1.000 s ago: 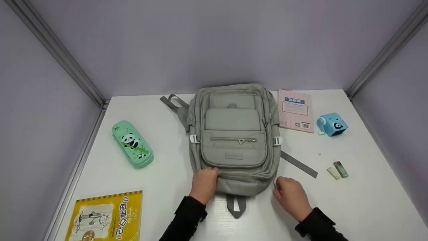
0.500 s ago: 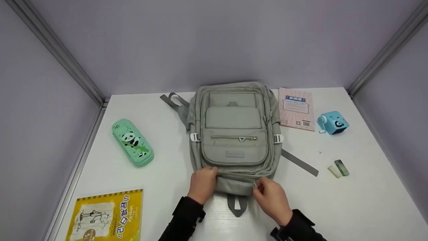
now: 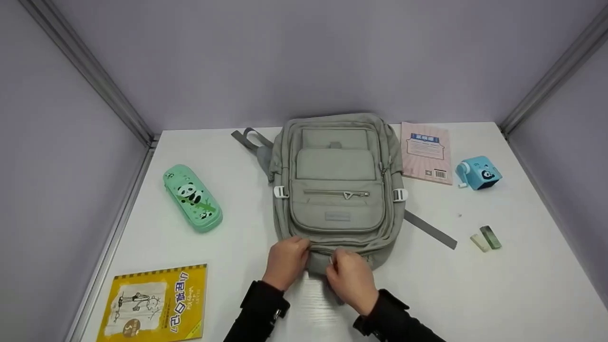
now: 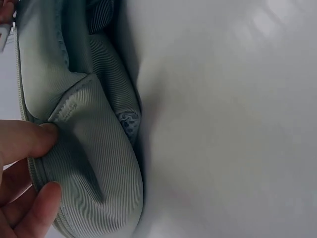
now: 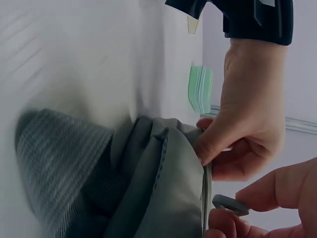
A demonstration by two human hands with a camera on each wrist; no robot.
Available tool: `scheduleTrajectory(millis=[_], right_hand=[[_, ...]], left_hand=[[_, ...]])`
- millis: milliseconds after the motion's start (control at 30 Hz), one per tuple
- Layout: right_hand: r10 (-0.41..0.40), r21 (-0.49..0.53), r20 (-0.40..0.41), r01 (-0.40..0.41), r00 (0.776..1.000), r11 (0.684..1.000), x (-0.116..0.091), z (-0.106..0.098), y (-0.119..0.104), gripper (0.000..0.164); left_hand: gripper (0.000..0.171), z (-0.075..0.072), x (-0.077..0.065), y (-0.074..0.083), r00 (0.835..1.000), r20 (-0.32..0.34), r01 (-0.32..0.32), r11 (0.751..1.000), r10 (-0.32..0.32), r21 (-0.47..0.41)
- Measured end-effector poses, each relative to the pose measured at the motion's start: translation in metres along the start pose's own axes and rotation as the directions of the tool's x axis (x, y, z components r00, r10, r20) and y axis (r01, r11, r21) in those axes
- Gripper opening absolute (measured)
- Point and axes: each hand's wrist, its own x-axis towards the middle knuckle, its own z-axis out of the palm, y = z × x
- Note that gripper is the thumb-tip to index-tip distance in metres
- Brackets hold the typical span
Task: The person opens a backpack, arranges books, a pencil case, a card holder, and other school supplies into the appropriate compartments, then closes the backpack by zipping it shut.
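Note:
A grey-green backpack [image 3: 337, 164] lies front side up on the white table. My left hand [image 3: 285, 262] pinches its lower left edge; in the left wrist view, thumb and fingers grip the fabric along a zipper [image 4: 34, 173]. Close beside it, my right hand [image 3: 352, 281] is at the bottom edge. The right wrist view shows that hand pinching a small grey zipper pull [image 5: 229, 204] between thumb and fingers, next to the zipper line. A dark carry loop [image 5: 64, 158] sticks out below the bag, mostly hidden in the head view.
A green panda pencil case [image 3: 192, 198] and a yellow book [image 3: 154, 301] lie on the left. At right are a pink booklet [image 3: 426, 153], a blue pencil sharpener [image 3: 479, 172], a green-and-white eraser-like piece [image 3: 490, 237] and a strap [image 3: 430, 229]. Walls enclose the table.
My right hand has moved left along the bag's bottom edge, from its lower right corner to near my left hand. The left hand keeps its hold. The view has shifted slightly.

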Motion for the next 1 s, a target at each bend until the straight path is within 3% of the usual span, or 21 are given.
scheduleTrajectory(millis=[300, 467, 700, 1000], right_hand=[[-0.162, -0.091, 0.018, 0.163, 0.987, 0.982, -0.002, 0.020, -0.010, 0.019], [-0.178, -0.094, 0.062, 0.183, 0.982, 0.979, -0.004, 0.023, -0.007, 0.019], [-0.157, -0.024, 0.148, 0.162, 0.977, 0.986, -0.007, 0.016, 0.000, 0.016], [-0.175, 0.019, 0.103, 0.174, 0.979, 0.985, -0.014, 0.006, 0.012, 0.012]], left_hand=[[0.013, -0.007, -0.003, 0.001, 1.000, 0.024, 0.016, 0.998, -0.014, -0.061], [0.012, -0.008, -0.008, -0.001, 0.999, 0.044, 0.022, 0.994, -0.017, -0.103], [0.010, -0.011, -0.011, 0.000, 0.997, 0.066, 0.039, 0.994, -0.032, -0.106], [0.017, -0.012, -0.007, 0.018, 0.997, 0.023, -0.073, 0.995, 0.075, -0.065]])
